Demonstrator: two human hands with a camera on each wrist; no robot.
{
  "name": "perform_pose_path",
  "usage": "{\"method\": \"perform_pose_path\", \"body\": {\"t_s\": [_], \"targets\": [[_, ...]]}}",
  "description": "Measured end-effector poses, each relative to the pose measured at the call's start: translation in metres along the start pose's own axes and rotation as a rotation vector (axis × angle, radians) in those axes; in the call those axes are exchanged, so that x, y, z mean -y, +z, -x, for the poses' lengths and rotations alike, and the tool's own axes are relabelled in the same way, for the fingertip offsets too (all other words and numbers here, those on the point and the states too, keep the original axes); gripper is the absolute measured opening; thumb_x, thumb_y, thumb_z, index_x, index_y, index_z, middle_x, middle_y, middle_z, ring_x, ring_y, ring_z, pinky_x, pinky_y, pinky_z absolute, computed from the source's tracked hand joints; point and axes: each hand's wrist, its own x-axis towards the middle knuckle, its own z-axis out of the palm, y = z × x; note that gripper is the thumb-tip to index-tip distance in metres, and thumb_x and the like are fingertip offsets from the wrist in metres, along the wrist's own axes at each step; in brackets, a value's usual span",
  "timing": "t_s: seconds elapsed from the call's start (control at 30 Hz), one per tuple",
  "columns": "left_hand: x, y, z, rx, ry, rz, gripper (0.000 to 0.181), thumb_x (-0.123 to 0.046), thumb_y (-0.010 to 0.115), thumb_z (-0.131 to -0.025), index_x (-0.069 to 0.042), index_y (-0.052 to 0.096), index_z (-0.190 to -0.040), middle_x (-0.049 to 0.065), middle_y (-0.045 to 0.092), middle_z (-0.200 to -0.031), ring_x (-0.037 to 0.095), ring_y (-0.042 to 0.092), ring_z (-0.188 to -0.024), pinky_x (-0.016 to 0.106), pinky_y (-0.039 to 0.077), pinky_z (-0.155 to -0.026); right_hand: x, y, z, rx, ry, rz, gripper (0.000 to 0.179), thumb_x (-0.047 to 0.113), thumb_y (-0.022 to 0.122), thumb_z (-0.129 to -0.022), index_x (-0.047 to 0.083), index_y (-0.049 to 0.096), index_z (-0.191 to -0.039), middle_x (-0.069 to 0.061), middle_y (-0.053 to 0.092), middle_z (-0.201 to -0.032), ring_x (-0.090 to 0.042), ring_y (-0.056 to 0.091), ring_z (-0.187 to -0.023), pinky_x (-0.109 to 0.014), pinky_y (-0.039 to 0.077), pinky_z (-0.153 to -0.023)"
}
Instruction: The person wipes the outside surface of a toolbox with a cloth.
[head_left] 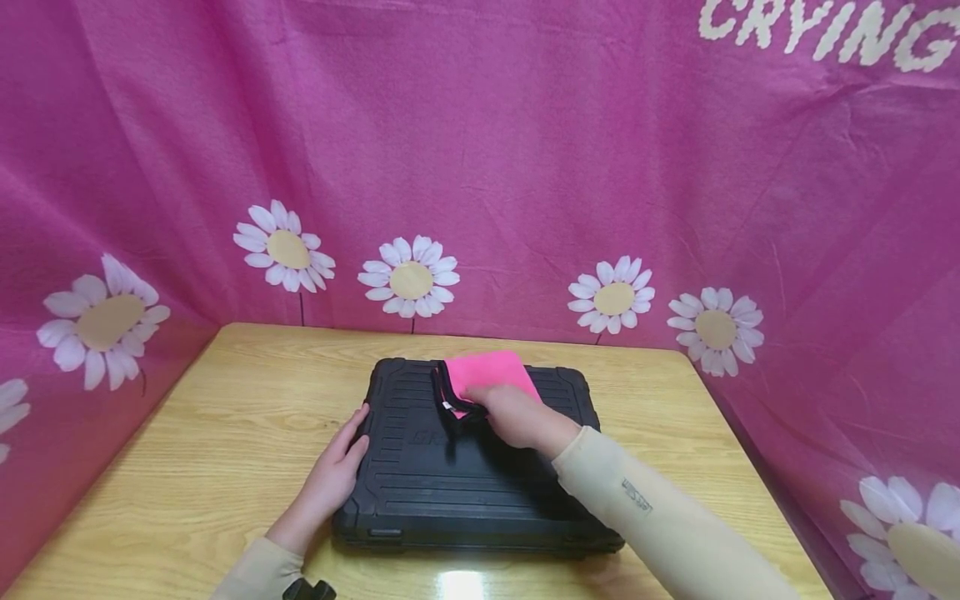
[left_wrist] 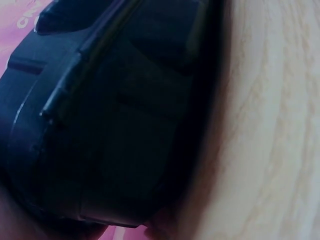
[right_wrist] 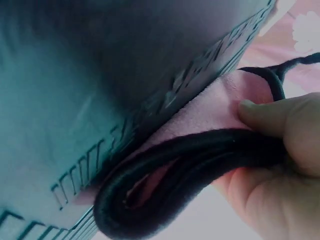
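Note:
A black hard case [head_left: 480,492] with a ribbed lid lies closed on the table. My right hand [head_left: 517,417] holds a folded pink cloth [head_left: 491,368] with black edging over the far part of the lid. In the right wrist view, the thumb lies on top of the cloth [right_wrist: 215,110], which touches the ribbed lid [right_wrist: 60,100]; the fingers are partly hidden beneath the folds. My left hand [head_left: 337,471] rests against the case's left side, thumb and fingers extended along its edge. The left wrist view shows the dark case side [left_wrist: 120,125] close up, with the hand barely visible.
The wooden table [head_left: 247,417] extends to both sides of the case and behind it. A magenta curtain [head_left: 510,167] with daisies and white lettering surrounds the table at the back and sides.

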Motion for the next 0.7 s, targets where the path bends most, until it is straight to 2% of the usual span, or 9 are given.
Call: {"method": "perform_pose_path", "body": {"t_s": [0.13, 0.27, 0.53, 0.7], "targets": [[0.001, 0.001, 0.000, -0.005, 0.003, -0.010, 0.053, -0.016, 0.036, -0.112, -0.008, 0.025, -0.164, 0.024, 0.018, -0.170, 0.043, 0.012, -0.158, 0.061, 0.012, -0.127, 0.008, 0.000, 0.013, 0.048, -0.017, -0.029, 0.044, -0.010, 0.054, -0.097, 0.000, 0.062, -0.139, -0.014, 0.068, -0.136, -0.028, 0.066, -0.125, -0.044, 0.048, -0.112], [0.001, 0.001, -0.001, -0.010, 0.011, -0.012, 0.053, -0.016, 0.037, -0.112, -0.007, 0.025, -0.164, 0.024, 0.019, -0.170, 0.043, 0.013, -0.158, 0.061, 0.012, -0.126, 0.019, 0.001, 0.029, 0.080, -0.048, -0.009, 0.046, -0.012, 0.055, -0.096, 0.000, 0.061, -0.141, -0.013, 0.067, -0.139, -0.026, 0.064, -0.130, -0.042, 0.048, -0.112], [-0.001, 0.001, 0.001, -0.011, 0.012, 0.002, 0.053, -0.016, 0.036, -0.112, -0.007, 0.025, -0.164, 0.024, 0.018, -0.170, 0.043, 0.013, -0.158, 0.061, 0.012, -0.127, 0.053, 0.008, 0.070, 0.102, -0.097, 0.024, 0.053, -0.013, 0.055, -0.094, 0.004, 0.059, -0.144, -0.010, 0.064, -0.144, -0.022, 0.061, -0.133, -0.036, 0.048, -0.112], [0.000, 0.002, 0.000, -0.009, 0.009, 0.000, 0.054, -0.017, 0.037, -0.112, -0.008, 0.025, -0.164, 0.024, 0.018, -0.170, 0.042, 0.013, -0.158, 0.061, 0.013, -0.127, 0.065, 0.013, 0.092, 0.085, -0.115, 0.037, 0.055, -0.013, 0.054, -0.094, 0.007, 0.058, -0.146, -0.006, 0.063, -0.145, -0.018, 0.060, -0.135, -0.032, 0.047, -0.113]]}}
